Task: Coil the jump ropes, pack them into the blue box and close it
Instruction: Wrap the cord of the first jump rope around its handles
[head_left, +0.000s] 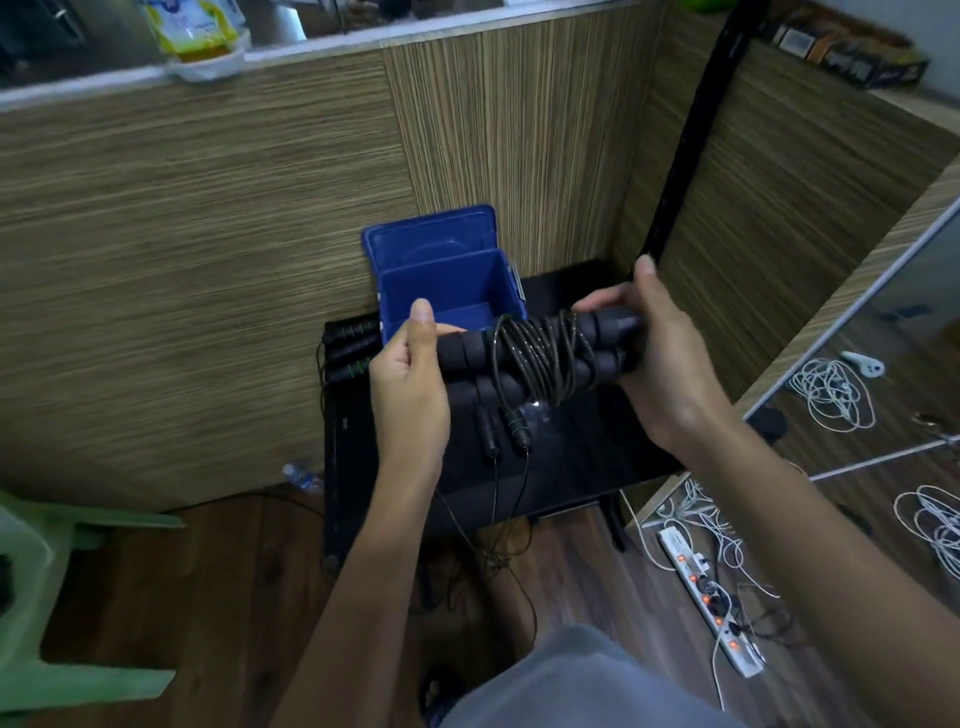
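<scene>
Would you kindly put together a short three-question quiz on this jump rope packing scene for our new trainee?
1. True or false: the blue box has its lid closed.
2. Multiple choice: what do the left hand and the right hand hold? A) a white cable B) a coiled jump rope C) the box lid
3. Fill in: more jump rope handles lie on the black table, to the ___ of the box.

Key
1. False: the lid stands open.
2. B: each hand grips one end of the bundle, with the cord wound round the handles.
3. Left.
</scene>
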